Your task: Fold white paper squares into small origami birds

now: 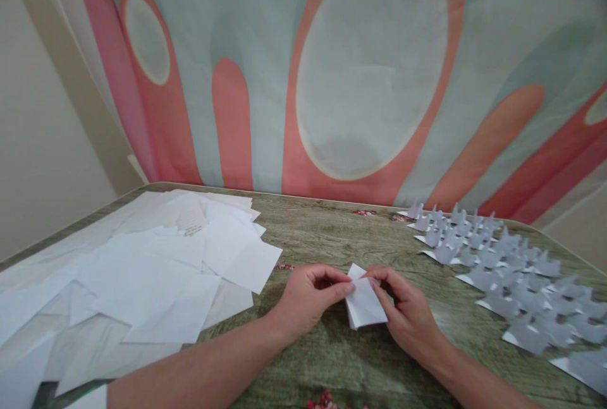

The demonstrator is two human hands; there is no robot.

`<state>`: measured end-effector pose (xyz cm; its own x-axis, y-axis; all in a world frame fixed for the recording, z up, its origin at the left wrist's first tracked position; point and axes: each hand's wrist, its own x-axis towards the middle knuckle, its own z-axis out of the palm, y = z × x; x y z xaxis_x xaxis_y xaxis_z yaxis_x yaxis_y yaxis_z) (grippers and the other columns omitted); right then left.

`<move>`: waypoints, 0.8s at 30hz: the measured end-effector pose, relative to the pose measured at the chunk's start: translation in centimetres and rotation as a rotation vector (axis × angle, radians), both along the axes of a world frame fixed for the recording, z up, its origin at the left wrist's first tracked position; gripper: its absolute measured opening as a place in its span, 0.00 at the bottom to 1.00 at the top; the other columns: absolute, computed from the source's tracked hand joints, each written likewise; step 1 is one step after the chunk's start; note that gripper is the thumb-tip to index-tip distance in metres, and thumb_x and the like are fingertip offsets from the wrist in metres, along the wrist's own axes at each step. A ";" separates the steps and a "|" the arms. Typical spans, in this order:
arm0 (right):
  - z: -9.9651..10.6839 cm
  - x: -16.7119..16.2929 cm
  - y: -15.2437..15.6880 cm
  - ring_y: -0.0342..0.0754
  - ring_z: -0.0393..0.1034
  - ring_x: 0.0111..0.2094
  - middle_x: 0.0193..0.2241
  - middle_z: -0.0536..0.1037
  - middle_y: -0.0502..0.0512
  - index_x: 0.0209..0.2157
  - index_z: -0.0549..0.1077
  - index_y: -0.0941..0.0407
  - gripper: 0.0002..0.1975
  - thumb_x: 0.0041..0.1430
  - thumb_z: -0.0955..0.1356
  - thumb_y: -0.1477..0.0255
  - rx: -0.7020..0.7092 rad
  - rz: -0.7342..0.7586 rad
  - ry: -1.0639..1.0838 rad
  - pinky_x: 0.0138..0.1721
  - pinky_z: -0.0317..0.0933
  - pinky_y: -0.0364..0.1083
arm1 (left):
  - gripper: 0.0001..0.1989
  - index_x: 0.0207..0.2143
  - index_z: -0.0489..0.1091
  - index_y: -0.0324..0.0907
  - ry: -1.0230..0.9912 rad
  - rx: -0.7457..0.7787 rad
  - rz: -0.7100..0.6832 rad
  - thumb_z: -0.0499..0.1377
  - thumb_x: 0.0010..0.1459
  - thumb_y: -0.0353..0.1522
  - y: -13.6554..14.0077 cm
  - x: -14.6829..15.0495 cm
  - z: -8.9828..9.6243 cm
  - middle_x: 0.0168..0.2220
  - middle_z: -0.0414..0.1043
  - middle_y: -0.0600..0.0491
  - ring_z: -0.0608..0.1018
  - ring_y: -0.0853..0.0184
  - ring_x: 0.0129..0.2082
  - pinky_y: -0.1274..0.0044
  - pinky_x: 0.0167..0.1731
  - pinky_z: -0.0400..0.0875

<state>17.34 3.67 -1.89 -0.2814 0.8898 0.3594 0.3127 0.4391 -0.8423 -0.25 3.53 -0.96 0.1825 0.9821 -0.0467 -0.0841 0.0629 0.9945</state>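
We observe both hands at work on one piece of folded paper, held up over the tabletop, right of its middle and toward the near edge. The left hand pinches the paper's upper left side, thumb on top, fingers curled in. The right hand grips the paper's right side, fingers bent round behind it; we cannot tell exactly where each fingertip sits. The paper is in several layers, with a corner standing up between the two hands and loose layers visible at the lower left.

Along the left edge of the tabletop we note a broad, untidy heap of white sheets, overlapping at many angles, one bearing a few lines of print. Along the right edge, from the far right corner toward the near one, folded paper figures with pointed tips stand in close rows. Small red-and-white patches show near the far edge, with others by the near edge. A coral and grey-green backdrop rises behind the far edge.
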 end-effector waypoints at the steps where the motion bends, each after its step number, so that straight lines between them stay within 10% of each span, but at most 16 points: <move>1: 0.0 0.0 0.0 0.43 0.64 0.28 0.27 0.70 0.51 0.33 0.69 0.55 0.07 0.60 0.61 0.70 -0.002 0.005 0.003 0.29 0.58 0.41 | 0.10 0.28 0.74 0.35 0.007 0.010 -0.002 0.65 0.44 0.34 0.0 0.0 -0.1 0.27 0.75 0.50 0.74 0.68 0.28 0.77 0.33 0.68; 12: 0.6 0.0 0.2 0.45 0.66 0.33 0.30 0.69 0.53 0.28 0.72 0.55 0.07 0.58 0.63 0.74 0.121 0.079 -0.015 0.34 0.58 0.44 | 0.08 0.28 0.74 0.36 -0.073 0.003 -0.064 0.65 0.44 0.32 0.0 0.0 -0.2 0.27 0.74 0.52 0.72 0.71 0.27 0.79 0.30 0.66; 24: 0.3 -0.8 -0.2 0.43 0.63 0.26 0.25 0.69 0.49 0.31 0.66 0.55 0.05 0.55 0.66 0.69 -0.081 -0.032 0.077 0.27 0.59 0.41 | 0.08 0.26 0.73 0.36 -0.039 -0.021 -0.054 0.65 0.44 0.31 -0.1 -0.1 -0.1 0.27 0.74 0.52 0.72 0.71 0.27 0.79 0.31 0.66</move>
<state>16.59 3.47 -1.61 -0.2264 0.9249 0.3054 0.2586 0.3594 -0.8967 -0.32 3.40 -1.07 0.2372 0.9697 -0.0587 -0.1187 0.0889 0.9889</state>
